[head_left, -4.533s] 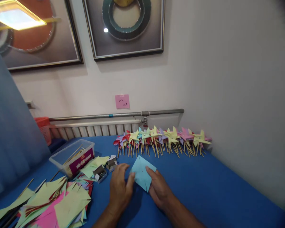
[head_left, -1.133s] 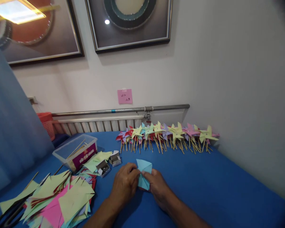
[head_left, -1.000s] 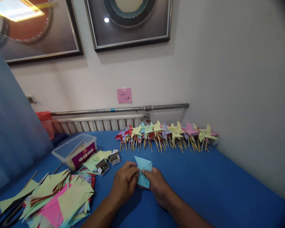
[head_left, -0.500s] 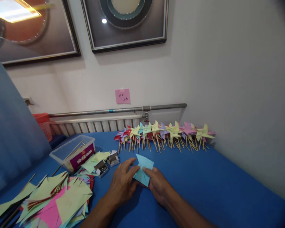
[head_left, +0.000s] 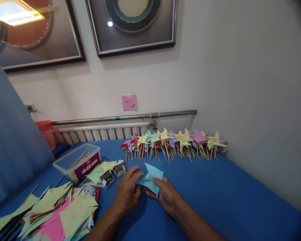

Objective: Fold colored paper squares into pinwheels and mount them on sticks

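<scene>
Light-blue cut paper square, partly folded: low over blue tablecloth, pinched between both hands. Left hand: fingertips closed on left flap. Right hand: thumb pressing paper's centre, fingers beneath. Clear plastic tub: wooden sticks inside. Two small open cardboard boxes: metal pins.

Left hand and right hand meet on a light blue paper piece, partly folded, fingertips pinching its edges just above the blue table. Row of finished pinwheels lies along the table's far edge, against the wall. Toward the left edge: clear plastic box with wooden sticks, two small open boxes, a loose pile of cut coloured paper at the near left corner.
</scene>
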{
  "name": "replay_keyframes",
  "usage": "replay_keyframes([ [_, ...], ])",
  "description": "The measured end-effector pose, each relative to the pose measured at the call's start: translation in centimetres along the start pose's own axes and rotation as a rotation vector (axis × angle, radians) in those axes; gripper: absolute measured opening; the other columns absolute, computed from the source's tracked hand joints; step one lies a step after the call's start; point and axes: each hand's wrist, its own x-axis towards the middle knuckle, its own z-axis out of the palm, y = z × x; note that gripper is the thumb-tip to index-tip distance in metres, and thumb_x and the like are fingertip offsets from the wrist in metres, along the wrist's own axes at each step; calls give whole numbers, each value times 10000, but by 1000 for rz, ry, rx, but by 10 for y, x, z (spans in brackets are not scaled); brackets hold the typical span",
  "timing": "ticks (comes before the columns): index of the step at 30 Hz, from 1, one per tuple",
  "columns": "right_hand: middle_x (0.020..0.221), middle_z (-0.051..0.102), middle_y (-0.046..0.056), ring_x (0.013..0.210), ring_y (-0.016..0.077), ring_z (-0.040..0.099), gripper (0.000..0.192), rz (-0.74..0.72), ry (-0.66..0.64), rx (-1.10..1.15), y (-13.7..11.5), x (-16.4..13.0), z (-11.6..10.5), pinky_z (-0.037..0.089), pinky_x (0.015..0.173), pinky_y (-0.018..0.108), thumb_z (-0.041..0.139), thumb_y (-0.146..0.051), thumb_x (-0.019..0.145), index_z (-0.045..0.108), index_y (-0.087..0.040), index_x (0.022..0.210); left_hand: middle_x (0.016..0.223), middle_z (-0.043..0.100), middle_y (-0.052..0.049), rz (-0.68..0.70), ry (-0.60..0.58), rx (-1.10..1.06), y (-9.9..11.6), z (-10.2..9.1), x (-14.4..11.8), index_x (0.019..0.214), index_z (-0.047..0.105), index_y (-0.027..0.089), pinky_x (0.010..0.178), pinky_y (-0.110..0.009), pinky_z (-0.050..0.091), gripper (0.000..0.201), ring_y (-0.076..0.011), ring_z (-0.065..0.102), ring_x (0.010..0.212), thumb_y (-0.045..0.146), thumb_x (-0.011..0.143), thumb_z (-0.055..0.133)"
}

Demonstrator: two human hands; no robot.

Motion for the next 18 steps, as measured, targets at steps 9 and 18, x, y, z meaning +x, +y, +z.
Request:
replay_keyframes([
  [9,885,773,82,743,209,739,312,-1,-12,-63,4,2,-1,598,712,364,716,-300,779,662,-161,1054,1292,628,-127,109,20,11,4,-3,1,953,680,207,912,-401,566,191,-232,640,1111,103,896,530],
  [18,883,765,79,695,196,732,337,-25,20,-135,6,3,0,597,667,342,714,-332,767,648,-168,1053,1244,655,-113,214,61,125,5,-6,2,890,679,207,889,-393,556,198,-227,635,1085,112,903,506],
])
